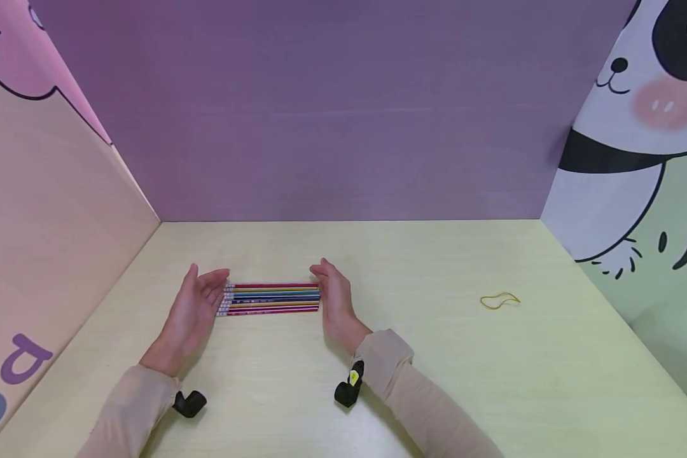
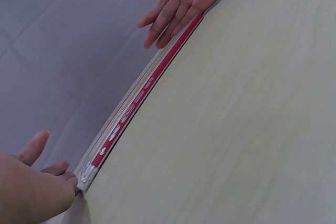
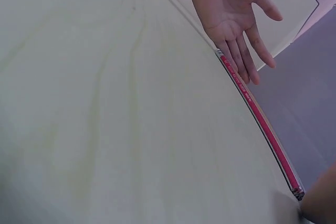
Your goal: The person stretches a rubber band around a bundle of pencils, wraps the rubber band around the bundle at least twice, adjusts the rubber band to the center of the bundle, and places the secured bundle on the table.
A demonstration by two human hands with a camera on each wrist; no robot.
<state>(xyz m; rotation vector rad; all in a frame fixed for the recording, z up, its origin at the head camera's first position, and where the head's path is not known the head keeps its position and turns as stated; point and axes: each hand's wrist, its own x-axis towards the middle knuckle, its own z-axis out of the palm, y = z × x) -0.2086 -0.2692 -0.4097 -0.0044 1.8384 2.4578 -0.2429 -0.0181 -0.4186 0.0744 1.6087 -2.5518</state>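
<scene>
Nearest, beige sleeves (image 1: 128, 413) reach over the table (image 1: 435, 369), a small black device (image 1: 190, 404) at each wrist. Beyond them, the left hand (image 1: 190, 312) and right hand (image 1: 338, 300), fingers extended, flank the two ends of a flat row of colourful pencils (image 1: 275, 299) left of centre, with a thin yellow loop (image 1: 497, 308) well apart to the right. A purple wall (image 1: 349, 114) stands at the far side.

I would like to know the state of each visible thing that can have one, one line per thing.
Slim multicoloured pencils: lying side by side, unbound.
Thin yellow rubber band: loose, slack, apart from the pencils, on the pale wood-grained tabletop.
Bare left hand: fingers extended, at the pencils' white-tipped ends.
Bare right hand: fingers extended, at their opposite ends.
Small black wrist devices: one worn on each arm.
</scene>
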